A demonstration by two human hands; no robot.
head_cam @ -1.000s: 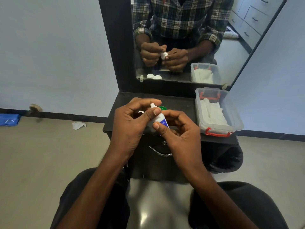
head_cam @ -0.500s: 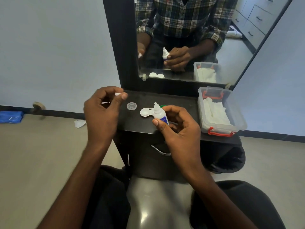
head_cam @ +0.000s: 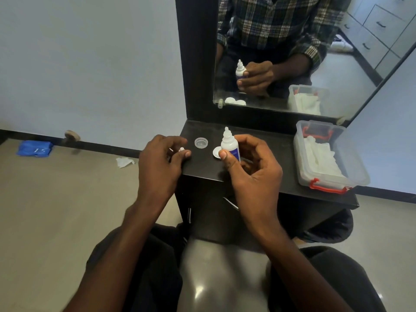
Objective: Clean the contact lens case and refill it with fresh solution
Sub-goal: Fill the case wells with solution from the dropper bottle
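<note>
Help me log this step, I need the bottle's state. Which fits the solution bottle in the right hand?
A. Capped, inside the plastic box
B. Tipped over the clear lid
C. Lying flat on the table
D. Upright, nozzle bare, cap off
D: the right hand holds the solution bottle upright, its nozzle uncovered; the left hand pinches a small white cap.

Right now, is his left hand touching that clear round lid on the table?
Apart. The head view shows dark tabletop between the left hand and the clear lid.

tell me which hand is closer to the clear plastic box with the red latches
Right. The right hand, holding the solution bottle, sits beside the clear plastic box, with bare tabletop between them. The left hand is at the table's far left edge, pinching a small white cap.
</note>
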